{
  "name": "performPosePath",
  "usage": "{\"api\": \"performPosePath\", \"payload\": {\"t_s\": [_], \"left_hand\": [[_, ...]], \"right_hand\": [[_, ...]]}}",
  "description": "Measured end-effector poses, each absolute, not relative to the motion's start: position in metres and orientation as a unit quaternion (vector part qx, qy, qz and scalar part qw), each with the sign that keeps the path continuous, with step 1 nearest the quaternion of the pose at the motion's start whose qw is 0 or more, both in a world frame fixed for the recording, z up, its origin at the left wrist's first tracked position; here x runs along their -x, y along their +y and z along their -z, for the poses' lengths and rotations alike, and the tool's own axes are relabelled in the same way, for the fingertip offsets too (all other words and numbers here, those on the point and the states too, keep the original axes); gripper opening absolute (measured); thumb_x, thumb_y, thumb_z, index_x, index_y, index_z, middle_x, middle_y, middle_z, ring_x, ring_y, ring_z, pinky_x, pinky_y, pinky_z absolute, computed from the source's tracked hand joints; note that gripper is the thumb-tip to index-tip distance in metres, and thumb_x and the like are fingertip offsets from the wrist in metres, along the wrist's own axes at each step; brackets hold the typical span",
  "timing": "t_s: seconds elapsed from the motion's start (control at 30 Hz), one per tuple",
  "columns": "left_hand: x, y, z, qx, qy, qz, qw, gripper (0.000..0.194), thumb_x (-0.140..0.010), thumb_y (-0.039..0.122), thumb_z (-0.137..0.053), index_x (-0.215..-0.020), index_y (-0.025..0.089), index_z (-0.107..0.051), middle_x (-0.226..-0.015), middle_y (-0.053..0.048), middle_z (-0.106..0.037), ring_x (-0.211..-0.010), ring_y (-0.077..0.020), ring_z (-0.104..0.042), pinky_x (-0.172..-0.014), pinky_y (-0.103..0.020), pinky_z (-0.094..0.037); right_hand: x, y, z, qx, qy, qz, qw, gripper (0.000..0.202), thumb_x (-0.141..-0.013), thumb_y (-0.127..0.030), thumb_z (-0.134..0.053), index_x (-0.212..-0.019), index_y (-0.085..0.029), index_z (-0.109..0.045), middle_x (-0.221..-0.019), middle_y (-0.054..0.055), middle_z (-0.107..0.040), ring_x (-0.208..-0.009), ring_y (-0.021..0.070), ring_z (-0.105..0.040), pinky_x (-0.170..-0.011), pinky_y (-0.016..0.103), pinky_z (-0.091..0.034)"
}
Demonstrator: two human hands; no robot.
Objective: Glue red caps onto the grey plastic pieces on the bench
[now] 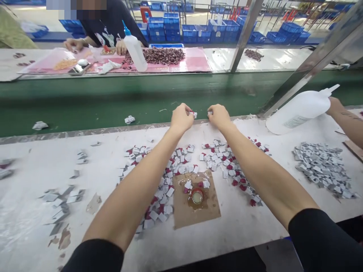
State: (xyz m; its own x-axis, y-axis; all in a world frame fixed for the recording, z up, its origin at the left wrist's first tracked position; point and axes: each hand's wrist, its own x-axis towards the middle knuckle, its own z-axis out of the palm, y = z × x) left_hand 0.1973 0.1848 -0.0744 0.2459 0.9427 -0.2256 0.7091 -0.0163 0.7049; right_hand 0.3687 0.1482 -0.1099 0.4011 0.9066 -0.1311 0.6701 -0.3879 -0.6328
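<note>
Two hands: both out over the table's far edge, side by side, a gap between them.
Left hand: fingers closed in a pinch on a small white-and-magenta piece, its end poking out toward the right hand.
Right hand: narrow pinch on a small grey-white piece, mostly hidden by the fingers.
Belt: green, just past the table edge; two white clumps lie on it, left of the hands.
Left pile: white pieces mixed with magenta ones, partly behind the left forearm.
Right pile: same mix, partly behind the right forearm.
Brown card: flat between the piles; round cap on it in a wet patch, a few pieces just beside.
Grey pile: right side of the white table.
White bottle: slants in view; another person's hand at its spout end, grip unclear.
Across the belt: co-worker at a pink sheet with dark pieces and a blue-tipped bottle.
Back: blue crates, stacked.
</note>
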Motion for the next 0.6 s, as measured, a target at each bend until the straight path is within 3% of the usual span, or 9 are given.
{"api": "performPosePath", "payload": {"t_s": [0.13,0.23,0.3,0.37,0.47,0.6], "left_hand": [[-0.231,0.201,0.099,-0.697,0.586,-0.115,0.396,0.011,-0.100,0.010,-0.075,-0.106,0.019,-0.076,-0.125,-0.018,-0.085,-0.122,-0.0313,-0.079,-0.112,-0.046,-0.060],[-0.247,0.202,0.104,-0.703,0.585,-0.078,0.398,0.006,-0.107,0.014,-0.075,-0.110,0.017,-0.079,-0.136,-0.022,-0.084,-0.135,-0.0349,-0.076,-0.118,-0.050,-0.057],[-0.252,0.200,0.102,-0.704,0.596,-0.060,0.381,0.010,-0.110,0.014,-0.073,-0.118,0.013,-0.079,-0.150,-0.027,-0.077,-0.150,-0.0392,-0.067,-0.124,-0.054,-0.052],[-0.249,0.195,0.094,-0.705,0.606,-0.049,0.366,0.020,-0.112,0.012,-0.070,-0.130,0.009,-0.077,-0.161,-0.031,-0.069,-0.157,-0.0421,-0.062,-0.127,-0.056,-0.050],[-0.220,0.173,0.068,-0.720,0.594,-0.047,0.355,0.033,-0.113,0.013,-0.068,-0.145,0.006,-0.071,-0.163,-0.032,-0.065,-0.156,-0.0421,-0.061,-0.129,-0.056,-0.049],[-0.123,0.111,0.025,-0.782,0.535,-0.101,0.304,0.034,-0.114,0.019,-0.063,-0.146,0.019,-0.072,-0.156,-0.018,-0.071,-0.152,-0.0335,-0.061,-0.133,-0.049,-0.047]], "right_hand": [[-0.375,0.122,0.095,0.796,-0.489,-0.214,0.285,0.030,-0.099,-0.015,-0.070,-0.123,-0.015,-0.088,-0.121,0.020,-0.087,-0.116,0.0366,-0.079,-0.113,0.057,-0.061],[-0.376,0.073,0.071,0.772,-0.493,-0.252,0.313,0.029,-0.101,-0.028,-0.072,-0.124,-0.018,-0.089,-0.095,0.013,-0.087,-0.090,0.0324,-0.082,-0.088,0.049,-0.067],[-0.376,0.034,0.058,0.748,-0.479,-0.314,0.336,0.030,-0.099,-0.048,-0.081,-0.115,-0.025,-0.091,-0.084,0.010,-0.085,-0.078,0.0313,-0.083,-0.069,0.043,-0.064],[-0.374,-0.006,0.053,0.751,-0.439,-0.349,0.349,0.040,-0.087,-0.066,-0.091,-0.104,-0.029,-0.092,-0.079,0.008,-0.085,-0.064,0.0290,-0.079,-0.057,0.040,-0.061],[-0.369,-0.067,0.056,0.753,-0.402,-0.402,0.332,0.049,-0.078,-0.076,-0.098,-0.101,-0.033,-0.094,-0.072,0.008,-0.084,-0.060,0.0311,-0.081,-0.053,0.040,-0.064],[-0.356,-0.146,0.069,0.747,-0.374,-0.442,0.327,0.057,-0.078,-0.080,-0.096,-0.113,-0.035,-0.097,-0.099,0.013,-0.094,-0.078,0.0380,-0.092,-0.042,0.033,-0.063]]}}
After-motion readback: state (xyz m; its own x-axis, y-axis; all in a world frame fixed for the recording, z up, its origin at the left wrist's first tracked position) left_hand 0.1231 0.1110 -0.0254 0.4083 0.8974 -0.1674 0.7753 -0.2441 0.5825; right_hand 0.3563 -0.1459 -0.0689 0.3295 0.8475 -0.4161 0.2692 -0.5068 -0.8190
